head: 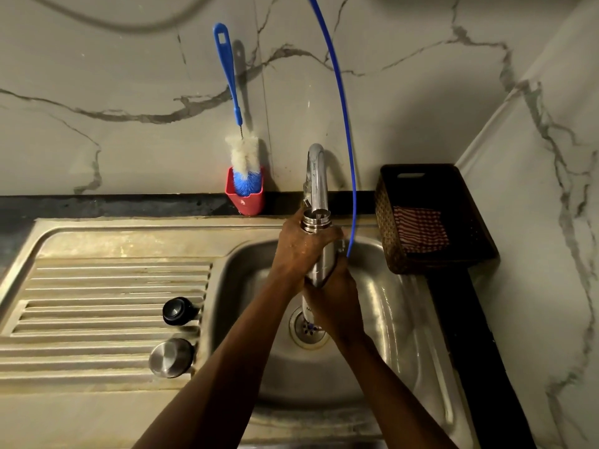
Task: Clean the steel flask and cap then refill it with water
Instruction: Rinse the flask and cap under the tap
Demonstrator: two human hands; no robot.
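Both hands' grip [299,247] [337,296] grasping flask [319,264] under tap [316,176]; steel sink [405,319], marble wall [129,92].

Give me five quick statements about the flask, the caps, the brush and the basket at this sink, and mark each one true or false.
1. Both hands hold the steel flask with its mouth under the tap. True: the left hand grips near the neck, the right hand lower down.
2. The flask has its cap on. False: its mouth is open.
3. The black cap and the steel cap lie on the draining board. True.
4. The bottle brush lies in the sink basin. False: it stands in the red holder by the wall.
5. The dark basket sits left of the sink. False: it sits to the right.
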